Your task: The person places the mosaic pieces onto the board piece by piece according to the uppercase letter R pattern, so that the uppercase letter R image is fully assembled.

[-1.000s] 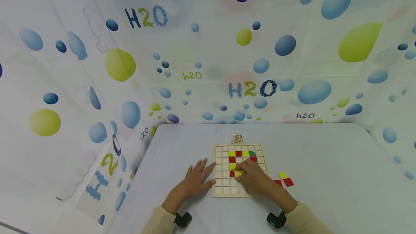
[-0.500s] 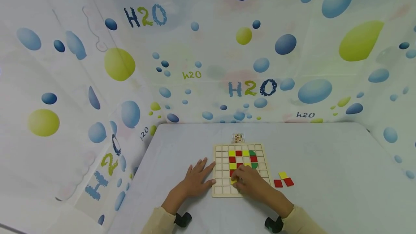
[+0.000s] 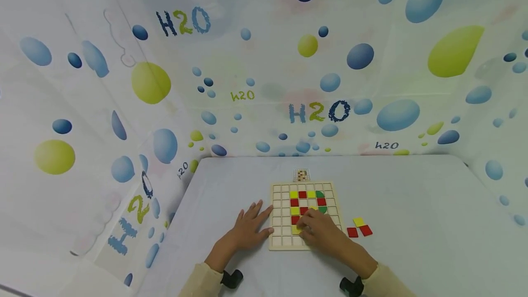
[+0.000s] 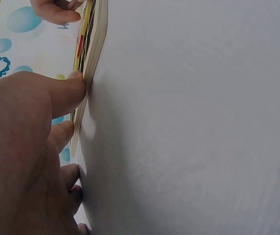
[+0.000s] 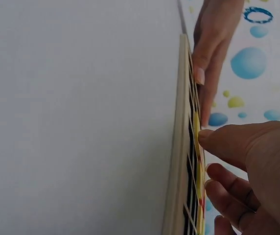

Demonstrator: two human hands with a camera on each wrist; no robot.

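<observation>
A wooden grid board (image 3: 278,240) lies on the table, with red, yellow and green tiles set in some of its squares. My left hand (image 3: 249,227) is spread flat at the board's left side, its thumb and index fingertip touching the edge. Above the lower middle of the grid, my right hand (image 3: 322,230) has curled fingers and holds a yellow square tile (image 3: 295,230) by its right side, in the square just below a red tile (image 3: 294,220). In the right wrist view the thumb (image 5: 223,142) rests against the board's tiles. My right hand hides several grid squares.
Right of the board lie a loose yellow tile (image 3: 359,222) and two red tiles (image 3: 352,232). A small pattern card (image 3: 301,175) sits behind the board's far edge. A white sheet (image 3: 412,205) covers the table, and a printed curtain (image 3: 264,58) hangs behind.
My right hand has moved toward me, bringing the yellow tile one square lower, then shifted slightly right. A green piece and the lower loose red tile came into fuller view. My left hand stayed put.
</observation>
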